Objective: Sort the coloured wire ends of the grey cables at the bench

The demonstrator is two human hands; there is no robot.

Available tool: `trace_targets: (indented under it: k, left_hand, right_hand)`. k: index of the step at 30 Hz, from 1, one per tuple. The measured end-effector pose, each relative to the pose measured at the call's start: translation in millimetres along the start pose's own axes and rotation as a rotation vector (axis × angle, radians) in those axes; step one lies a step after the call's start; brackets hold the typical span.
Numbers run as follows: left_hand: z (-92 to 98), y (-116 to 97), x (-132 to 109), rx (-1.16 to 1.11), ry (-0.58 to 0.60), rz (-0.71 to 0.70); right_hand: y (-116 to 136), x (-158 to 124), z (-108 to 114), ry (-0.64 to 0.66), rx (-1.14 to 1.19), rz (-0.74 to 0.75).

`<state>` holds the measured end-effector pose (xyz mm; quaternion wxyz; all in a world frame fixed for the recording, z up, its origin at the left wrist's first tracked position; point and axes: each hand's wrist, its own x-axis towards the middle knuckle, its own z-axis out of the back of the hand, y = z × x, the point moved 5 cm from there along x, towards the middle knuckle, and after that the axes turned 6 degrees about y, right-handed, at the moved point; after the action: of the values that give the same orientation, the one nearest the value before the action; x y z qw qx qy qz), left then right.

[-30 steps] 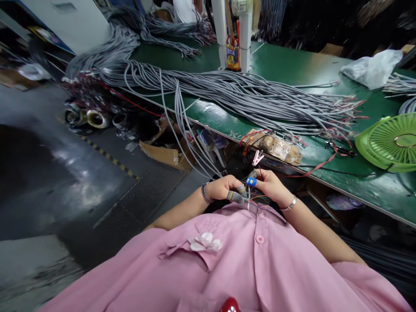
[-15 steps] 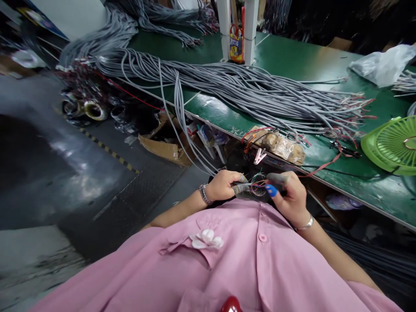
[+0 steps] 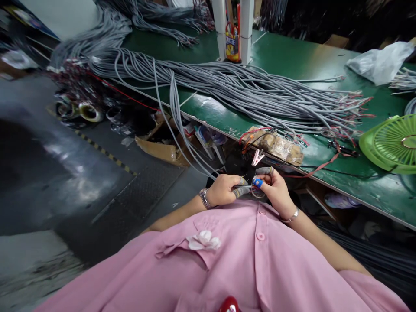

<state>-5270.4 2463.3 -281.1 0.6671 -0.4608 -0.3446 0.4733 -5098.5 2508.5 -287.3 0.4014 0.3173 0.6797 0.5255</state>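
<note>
In front of my shirt, my left hand (image 3: 224, 190) pinches the end of a grey cable, its thumb and finger covered with grey fingertip sleeves. Thin coloured wires (image 3: 256, 190) fan out of that cable end. My right hand (image 3: 271, 186), with blue wrapping on the thumb and a grey sleeve on a finger, is closed on these wires close to the left fingertips. Several grey cables (image 3: 177, 104) hang from the bench edge down toward my left hand. Which strands the right fingers hold is too small to tell.
A long bundle of grey cables (image 3: 227, 82) lies across the green bench (image 3: 286, 56). Along its front edge are a taped block (image 3: 276, 145) and a pink clip (image 3: 258, 157). A green fan (image 3: 394, 145) stands at the right, and a cardboard box (image 3: 159, 147) sits below the bench.
My right hand has moved left, in close to my left hand, and its fingers have closed on the coloured wires. My left hand keeps its pinch. The whole view has shifted slightly.
</note>
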Motion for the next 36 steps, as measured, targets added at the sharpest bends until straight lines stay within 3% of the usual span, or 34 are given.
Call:
trace_targets:
  k: [6,10,14,19,26,31,36]
  left_hand:
    - [-11.4,8.8,5.7,-0.214,0.139,0.049]
    - [-29.6,19.4,10.2,-0.545,0.270,0.218]
    - [-41.4,32.9,11.8,-0.834,0.186,0.360]
    - [-48.2,47.4,11.0,-1.070,0.049,0.413]
    - [-48.5,52.4,13.1,-1.315,-0.159,0.287]
    - [-46.2,51.5,10.3,-1.460,-0.084,0.232]
    - [-48.0,39.0,7.8,-1.297,0.056,0.209]
  right_hand:
    - [3.0,-1.7,4.4,-0.092,0.053,0.099]
    - [2.7,-4.0,-0.1,-0.054,0.035,0.116]
    - [2.7,-6.7,-3.8,-0.025,-0.001,0.120]
    - [0.6,-11.0,-2.7,-0.003,0.039,0.112]
    - [-6.4,-12.9,1.2,0.031,0.179,0.103]
    - [-6.3,-10.9,3.3,0.025,0.251,0.128]
    - [-6.2,-10.8,4.2,0.007,0.235,0.143]
